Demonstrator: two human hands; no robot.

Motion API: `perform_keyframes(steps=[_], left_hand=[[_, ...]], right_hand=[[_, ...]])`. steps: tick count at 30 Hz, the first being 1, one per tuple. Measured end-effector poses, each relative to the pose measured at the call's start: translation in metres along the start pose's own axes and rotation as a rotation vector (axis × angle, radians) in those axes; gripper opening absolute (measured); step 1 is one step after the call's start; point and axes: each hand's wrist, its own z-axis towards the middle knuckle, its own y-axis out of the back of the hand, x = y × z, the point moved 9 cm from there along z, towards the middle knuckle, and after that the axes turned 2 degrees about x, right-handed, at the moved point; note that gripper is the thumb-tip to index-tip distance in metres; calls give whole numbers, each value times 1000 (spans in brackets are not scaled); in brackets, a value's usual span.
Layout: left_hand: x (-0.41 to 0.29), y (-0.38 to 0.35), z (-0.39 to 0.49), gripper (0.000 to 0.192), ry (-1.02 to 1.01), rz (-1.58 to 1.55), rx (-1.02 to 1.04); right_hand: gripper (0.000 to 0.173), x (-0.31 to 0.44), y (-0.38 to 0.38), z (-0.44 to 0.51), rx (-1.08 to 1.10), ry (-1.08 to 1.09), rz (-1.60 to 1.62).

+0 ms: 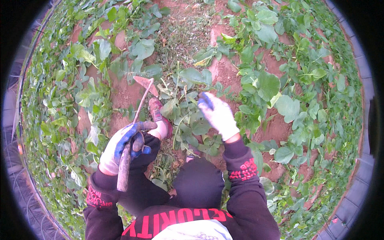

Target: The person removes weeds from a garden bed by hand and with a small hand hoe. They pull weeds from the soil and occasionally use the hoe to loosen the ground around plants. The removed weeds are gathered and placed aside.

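Observation:
My left hand [129,144], in a white and blue work glove, grips the wooden handle of a hand hoe [123,171]. Its thin shaft rises to a triangular rusty blade [147,84] above my shoe [157,112]. Over a clump of broad green leaves [195,120] between the plant rows, my right hand [216,114] wears a similar glove. Its fingers are curled near leaves and stems; whether they grip any is hidden.
Leafy green plants stand in rows at the left [87,90] and right [267,84] on reddish soil [225,72]. Cut, wilted plant matter [186,36] covers the furrow ahead. Grey paving [354,192] borders the right edge.

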Motion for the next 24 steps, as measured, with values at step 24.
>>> perform_keyframes(steps=[24], left_hand=[[-2, 16, 13, 51, 52, -70, -19]], right_hand=[[45, -229, -8, 123, -245, -337, -24]])
